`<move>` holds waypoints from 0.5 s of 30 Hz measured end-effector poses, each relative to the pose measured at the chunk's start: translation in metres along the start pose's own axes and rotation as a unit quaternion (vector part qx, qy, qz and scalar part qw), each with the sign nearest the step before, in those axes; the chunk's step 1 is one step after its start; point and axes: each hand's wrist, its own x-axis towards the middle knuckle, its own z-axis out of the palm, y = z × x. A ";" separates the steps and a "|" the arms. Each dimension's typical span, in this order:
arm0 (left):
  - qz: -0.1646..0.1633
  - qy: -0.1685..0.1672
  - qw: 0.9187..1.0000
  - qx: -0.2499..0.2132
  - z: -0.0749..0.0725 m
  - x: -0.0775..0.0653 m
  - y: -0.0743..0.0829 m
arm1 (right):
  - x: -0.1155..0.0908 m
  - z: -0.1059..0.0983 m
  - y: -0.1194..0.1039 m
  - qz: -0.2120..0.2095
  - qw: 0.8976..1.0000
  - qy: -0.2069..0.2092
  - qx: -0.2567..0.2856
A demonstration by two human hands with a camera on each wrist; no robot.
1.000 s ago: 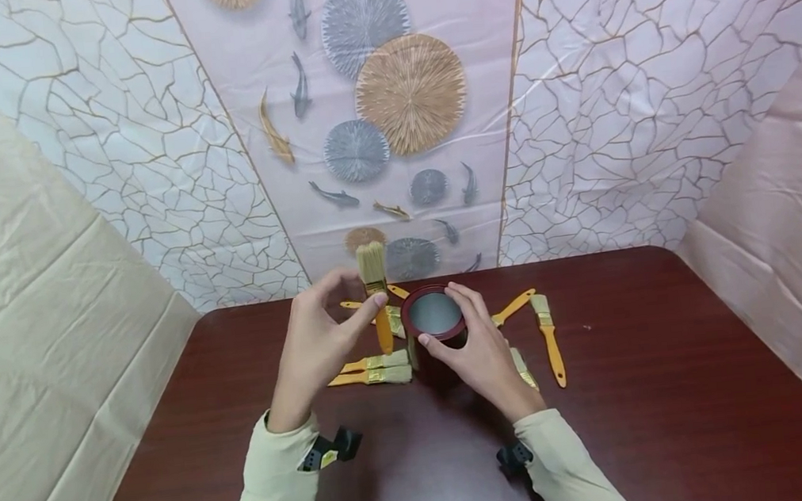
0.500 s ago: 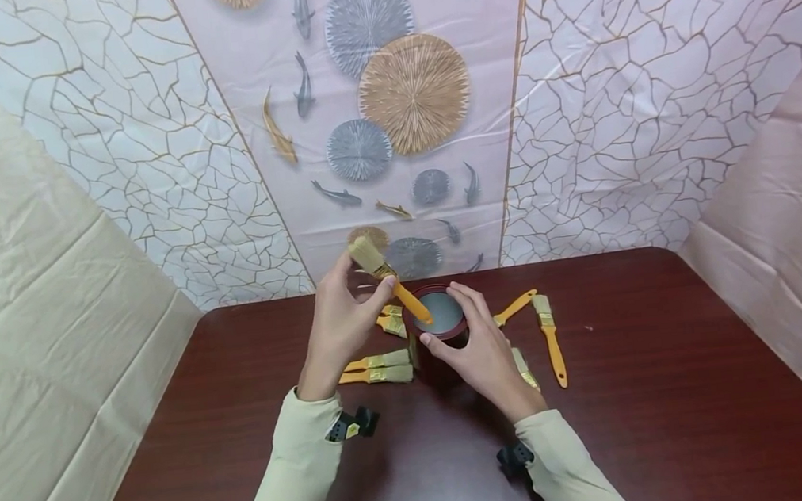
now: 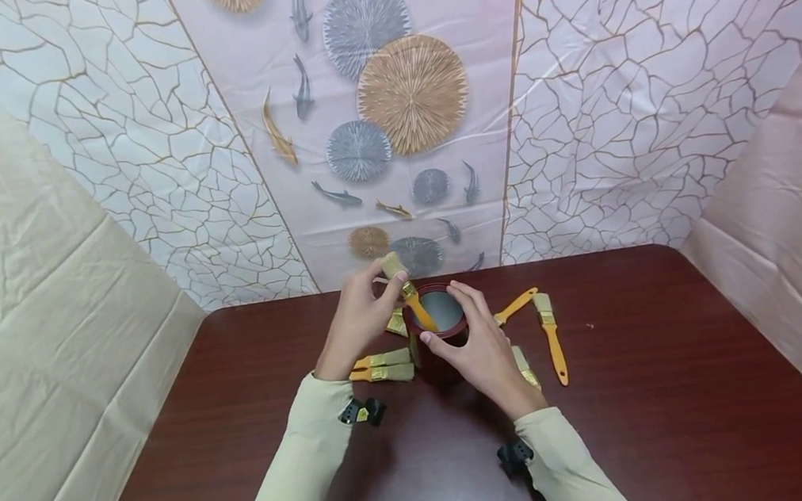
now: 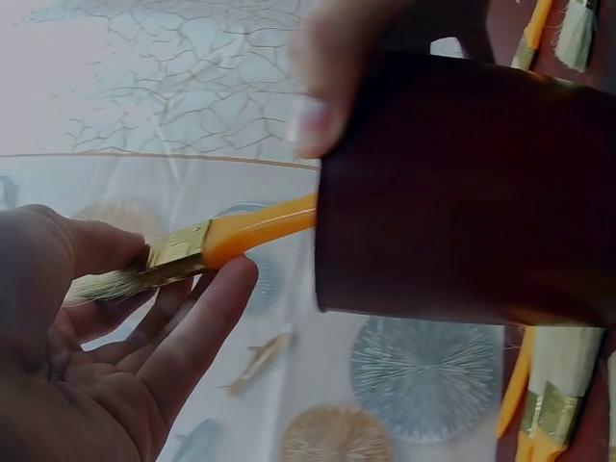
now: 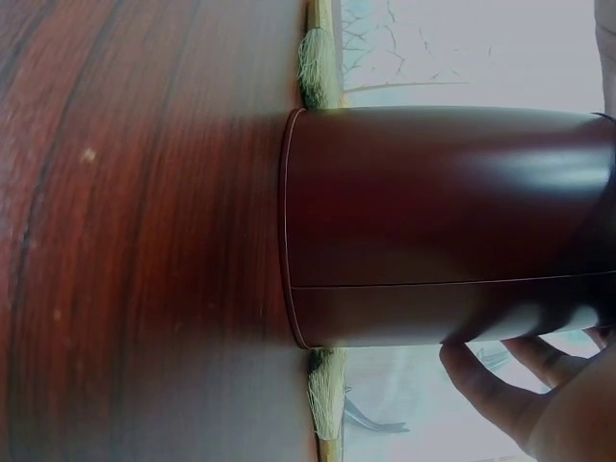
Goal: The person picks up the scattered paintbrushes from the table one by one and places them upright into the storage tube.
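Note:
Bristles up, a paintbrush (image 3: 418, 311) with an orange handle slants over a dark red round can (image 3: 441, 358). My left hand (image 3: 358, 318) pinches it near the metal band. In the left wrist view the brush's handle (image 4: 260, 228) passes inside the can's mouth, its end hidden by the wall. My right hand (image 3: 483, 352) grips the can around its upper right side, thumb at the near rim. The can (image 5: 433, 221) stands upright on the table in the right wrist view. Its grey inside shows from above; the bottom cannot be made out.
Several more paintbrushes lie around the can on the dark wood table (image 3: 642, 388). A pair of brushes (image 3: 386, 365) is at the left, and a single brush (image 3: 552, 341) lies at the right. A patterned cloth (image 3: 418, 122) hangs behind the table.
My left hand has moved right and tipped the paintbrush from upright to slanting, then lowered its handle end into the can. The right hand and the can have stayed in place.

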 end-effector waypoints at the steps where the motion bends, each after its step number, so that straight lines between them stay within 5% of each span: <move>1: -0.001 -0.002 1.000 0.010 0.001 0.001 -0.001 | 0.000 0.000 0.000 0.000 1.000 0.000 0.000; 7: 0.011 0.007 0.995 0.098 0.008 0.005 -0.009 | 0.001 0.000 0.001 -0.004 1.000 0.000 0.001; 15: 0.019 -0.014 0.991 0.134 0.022 0.004 -0.018 | 0.000 0.001 0.002 -0.011 1.000 -0.001 0.011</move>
